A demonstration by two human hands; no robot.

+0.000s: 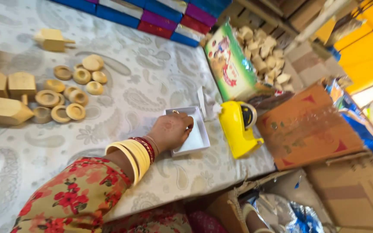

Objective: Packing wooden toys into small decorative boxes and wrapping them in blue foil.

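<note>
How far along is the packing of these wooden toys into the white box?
Barely begun. Done: the white box lies open on the table. In hand: one hand rests in it, grip unclear; which hand is unclear. Left: the wooden rings and bowls and wooden blocks lie loose, and the yellow tape dispenser stands untouched.

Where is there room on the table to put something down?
The widest bare stretch of patterned tablecloth lies between the round wooden rings, the row of coloured boxes and the shallow white cardboard box. Another lies below the rings, above the flowered sleeve. It is crowded around the hand by the yellow tape dispenser.
</note>
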